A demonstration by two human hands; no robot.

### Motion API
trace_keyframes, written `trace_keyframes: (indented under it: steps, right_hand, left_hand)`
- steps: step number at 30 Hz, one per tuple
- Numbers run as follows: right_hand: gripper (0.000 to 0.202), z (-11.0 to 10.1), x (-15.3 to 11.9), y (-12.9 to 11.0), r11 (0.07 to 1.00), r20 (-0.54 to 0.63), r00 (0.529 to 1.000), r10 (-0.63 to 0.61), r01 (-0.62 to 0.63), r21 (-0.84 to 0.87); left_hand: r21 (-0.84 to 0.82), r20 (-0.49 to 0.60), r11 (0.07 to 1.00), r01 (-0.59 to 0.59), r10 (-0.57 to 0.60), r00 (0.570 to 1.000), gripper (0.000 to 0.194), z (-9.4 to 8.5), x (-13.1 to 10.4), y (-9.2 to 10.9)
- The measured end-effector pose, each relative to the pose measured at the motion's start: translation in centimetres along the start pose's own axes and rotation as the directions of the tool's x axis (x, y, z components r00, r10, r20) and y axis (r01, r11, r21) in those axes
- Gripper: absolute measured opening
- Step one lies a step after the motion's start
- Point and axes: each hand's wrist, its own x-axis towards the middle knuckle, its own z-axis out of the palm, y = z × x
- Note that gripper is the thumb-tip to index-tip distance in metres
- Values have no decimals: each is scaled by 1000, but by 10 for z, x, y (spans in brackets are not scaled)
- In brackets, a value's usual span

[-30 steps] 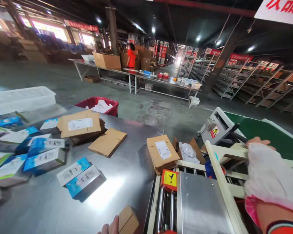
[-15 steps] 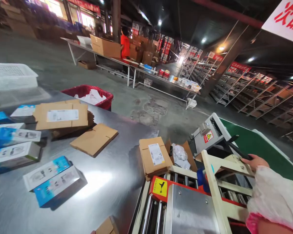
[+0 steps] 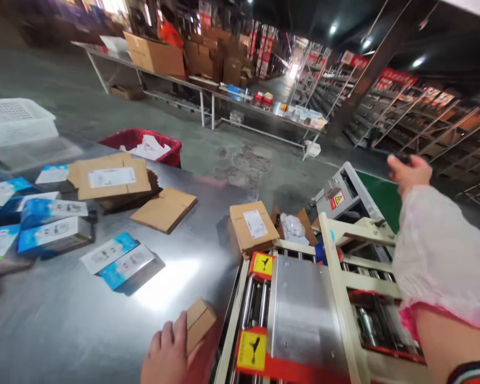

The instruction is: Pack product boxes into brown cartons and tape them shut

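Note:
My left hand (image 3: 166, 356) is at the bottom edge, fingers laid over the near end of a small cardboard box (image 3: 201, 319) on the steel table (image 3: 84, 330), right beside the roller machine (image 3: 304, 314). My right hand (image 3: 410, 172), in a white sleeve, is raised above the machine's cream frame (image 3: 338, 250) and the green conveyor (image 3: 380, 196); its fingers are apart and nothing shows in it. A labelled carton (image 3: 253, 228) sits at the machine's far end.
Blue-and-white product boxes (image 3: 120, 261) and flat cartons (image 3: 164, 209) lie across the table. An open box of plastic bags (image 3: 295, 226), a red bin (image 3: 142, 145) and a white basket (image 3: 16, 120) stand nearby. A person in orange (image 3: 170, 29) works at far tables.
My right hand has lifted off the machine's black lever and risen. My left hand has come further into view over the small box. The view has tipped down and left.

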Motion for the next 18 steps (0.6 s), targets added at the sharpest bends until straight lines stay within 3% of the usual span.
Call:
trace_keyframes:
  steps: [1,4,5,7,9,10,12,14,16,18]
  right_hand:
    - [50,4,-4,-27,986,47,997,60,-67,150]
    - [55,7,-36,-112,899,254,967,-12,-101,426]
    - [55,4,-53,-139,845,361,930,-63,-143,516]
    - [52,-10,-93,-184,673,552,808,-207,-292,679]
    - [51,-33,-134,-215,521,633,716,-295,-435,734]
    - [50,-48,-153,-224,461,656,692,-302,-496,736]
    - [55,-85,-186,-231,450,695,641,-328,-541,711]
    - [59,-128,-213,-222,562,714,583,-387,-465,684]
    - [58,-176,-238,-197,675,749,554,-363,-398,621]
    - [51,-225,-263,-154,664,812,544,-211,-530,527]
  left_hand:
    - [24,11,1000,-12,12,1000,61,-8,3,1]
    - [42,47,999,-16,14,999,69,-24,11,5]
    - [38,59,999,-11,8,998,70,-27,13,6]
    - [29,76,1000,1,-4,997,73,-30,17,7]
    - [22,83,1000,13,-15,996,75,-31,20,8]
    - [20,84,1000,19,-21,996,76,-32,21,9]
    - [10,81,1000,25,-26,996,77,-32,24,9]
    - [-6,78,1000,25,-24,997,80,-32,26,8]
    - [-31,77,999,14,-11,997,80,-31,27,7]
    - [-49,77,999,15,-11,997,82,-31,28,6]
